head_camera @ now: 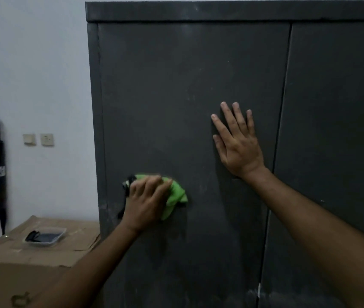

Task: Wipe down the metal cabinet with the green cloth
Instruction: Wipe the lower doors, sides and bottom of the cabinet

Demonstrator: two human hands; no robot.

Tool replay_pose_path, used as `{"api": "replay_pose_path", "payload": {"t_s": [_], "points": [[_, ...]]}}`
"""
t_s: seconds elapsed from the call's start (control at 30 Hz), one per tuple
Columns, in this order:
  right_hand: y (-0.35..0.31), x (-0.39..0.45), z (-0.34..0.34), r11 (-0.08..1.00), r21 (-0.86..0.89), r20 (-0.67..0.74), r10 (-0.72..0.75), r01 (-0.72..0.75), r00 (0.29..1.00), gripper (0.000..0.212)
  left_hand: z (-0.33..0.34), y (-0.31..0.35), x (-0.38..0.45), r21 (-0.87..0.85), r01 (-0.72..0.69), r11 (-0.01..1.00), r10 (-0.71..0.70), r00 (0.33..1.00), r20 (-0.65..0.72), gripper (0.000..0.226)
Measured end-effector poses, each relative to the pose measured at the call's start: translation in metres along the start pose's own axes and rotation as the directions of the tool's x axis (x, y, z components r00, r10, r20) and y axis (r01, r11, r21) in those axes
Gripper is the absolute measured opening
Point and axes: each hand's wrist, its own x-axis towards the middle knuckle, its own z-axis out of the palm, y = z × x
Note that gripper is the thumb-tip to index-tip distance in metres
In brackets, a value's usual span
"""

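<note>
A dark grey metal cabinet [176, 85] with two doors fills most of the view. My left hand [145, 201] presses a bunched green cloth [175, 196] against the lower left part of the left door; a dark strip of the cloth sticks out to the left of my fingers. My right hand [236, 143] lies flat on the same door, fingers spread, close to the seam between the doors and higher than the cloth. Pale smears show on the door around and below the cloth.
A cardboard box [10, 263] stands left of the cabinet, with a clear plastic tray [45, 236] holding dark items on top. Dark clothes and an umbrella [0, 174] hang at the far left wall. Two wall switches [39, 138] sit on the white wall.
</note>
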Motion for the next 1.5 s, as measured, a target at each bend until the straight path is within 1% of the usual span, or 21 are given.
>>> {"api": "replay_pose_path", "payload": {"t_s": [0.03,0.1,0.17,0.27,0.33,0.47,0.57,0.63,0.7,0.77,0.83,0.9,0.97,1.03,1.1,1.17,1.23,1.27,1.33,1.4,1.5], "points": [[0.000,0.000,0.000,1.000,0.009,0.002,0.000,0.000,1.000,0.051,-0.003,-0.003,-0.023,0.000,-0.023,1.000,0.023,0.999,0.032,0.043],[0.000,-0.001,0.001,1.000,0.029,-0.002,0.002,-0.002,1.000,0.050,-0.015,-0.022,-0.048,0.011,0.060,0.998,-0.061,0.998,0.036,0.042],[0.001,-0.002,0.000,0.999,0.054,-0.009,0.003,-0.002,1.000,0.049,-0.021,-0.031,-0.034,0.024,0.257,0.966,-0.257,0.966,-0.005,0.039],[0.002,0.001,-0.008,0.995,0.104,0.013,-0.010,0.009,1.000,0.049,-0.017,-0.009,0.040,-0.001,0.492,0.871,-0.489,0.866,-0.101,0.035],[0.010,-0.001,-0.016,0.990,0.125,0.052,-0.073,0.066,0.996,0.049,-0.007,0.029,0.080,-0.046,0.466,0.884,-0.468,0.876,-0.115,0.034],[0.071,-0.017,-0.039,0.980,0.109,0.012,-0.167,0.165,0.986,0.042,0.016,0.095,0.049,-0.017,0.133,0.991,-0.134,0.991,-0.029,0.033],[0.122,-0.030,-0.051,0.975,0.077,0.008,-0.208,0.207,0.978,0.040,0.010,0.089,0.008,-0.012,0.133,0.991,-0.133,0.991,0.016,0.035],[0.137,-0.036,-0.052,0.964,0.091,0.047,-0.257,0.252,0.965,0.043,0.007,0.080,0.012,0.020,0.305,0.952,-0.304,0.952,-0.034,0.035],[0.139,-0.039,-0.049,0.956,0.093,0.042,-0.285,0.280,0.958,0.043,0.007,0.082,0.045,0.011,0.542,0.840,-0.539,0.836,-0.105,0.035],[0.139,-0.040,-0.045,0.953,0.089,0.014,-0.291,0.289,0.957,0.043,0.011,0.099,0.087,-0.033,0.632,0.774,-0.628,0.760,-0.171,0.033],[0.140,-0.040,-0.043,0.950,0.109,-0.010,-0.293,0.292,0.956,0.042,0.024,0.128,0.111,-0.036,0.475,0.880,-0.474,0.866,-0.163,0.035],[0.141,-0.040,-0.043,0.944,0.152,-0.016,-0.294,0.293,0.956,0.040,0.040,0.163,0.102,-0.012,0.177,0.984,-0.178,0.982,-0.063,0.040],[0.143,-0.039,-0.048,0.934,0.205,-0.008,-0.297,0.292,0.955,0.039,0.049,0.183,0.066,0.011,-0.007,1.000,0.006,0.999,0.036,0.039],[0.147,-0.041,-0.056,0.920,0.265,-0.003,-0.297,0.287,0.955,0.038,0.045,0.178,0.032,0.024,0.000,1.000,-0.001,0.999,0.047,0.040],[0.163,-0.050,-0.066,0.917,0.271,0.001,-0.304,0.292,0.953,0.039,0.038,0.164,0.026,0.034,0.165,0.986,-0.165,0.986,0.010,0.042],[0.189,-0.063,-0.075,0.925,0.244,-0.001,-0.302,0.293,0.953,0.038,0.035,0.158,0.053,0.027,0.385,0.923,-0.382,0.921,-0.075,0.041],[0.212,-0.075,-0.081,0.936,0.220,0.006,-0.283,0.275,0.959,0.036,0.041,0.172,0.095,-0.016,0.509,0.861,-0.506,0.850,-0.146,0.038],[0.219,-0.080,-0.082,0.939,0.211,0.006,-0.278,0.271,0.961,0.035,0.046,0.187,0.113,-0.047,0.507,0.861,-0.507,0.847,-0.159,0.037],[0.223,-0.084,-0.081,0.941,0.198,0.000,-0.281,0.275,0.960,0.033,0.056,0.222,0.128,-0.089,0.385,0.919,-0.394,0.907,-0.151,0.038],[0.222,-0.084,-0.078,0.937,0.201,-0.015,-0.288,0.286,0.957,0.033,0.069,0.247,0.110,-0.063,0.202,0.977,-0.207,0.974,-0.095,0.040],[0.223,-0.085,-0.074,0.931,0.227,-0.044,-0.285,0.287,0.958,0.032,0.070,0.239,0.062,-0.028,0.039,0.999,-0.040,0.999,-0.019,0.039]]}}
